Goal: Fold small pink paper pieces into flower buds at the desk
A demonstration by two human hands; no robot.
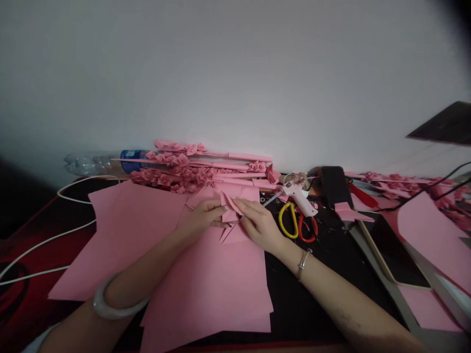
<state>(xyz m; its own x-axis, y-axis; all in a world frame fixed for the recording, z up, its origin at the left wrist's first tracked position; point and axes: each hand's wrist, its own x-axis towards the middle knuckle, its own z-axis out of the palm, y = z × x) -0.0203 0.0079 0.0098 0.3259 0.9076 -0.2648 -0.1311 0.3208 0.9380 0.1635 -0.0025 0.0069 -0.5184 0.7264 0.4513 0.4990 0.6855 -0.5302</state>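
Both hands hold one small pink folded paper: the left hand has its grip closed on one side, the right hand has its grip closed on the other. Between them, the folded paper sits above a layer of pink sheets, roughly mid-view.

Nearest the viewer are the forearms, reaching in from both lower corners. A pale bangle circles the left one; a thin silver bracelet circles the right wrist. Beneath lies the desk, black here and red toward the left. Another pink sheet spreads left of the front ones, near a looping white cable.

Right of the hands lie scissors with one yellow and one red handle loop, and farther right a tablet with a dark screen. Just beyond the scissors is a white glue gun; to its right, a dark phone.

Farther back, pink paper flowers with long rolled stems lie heaped along the wall. Left of them, a clear bottle with a blue label lies on its side.
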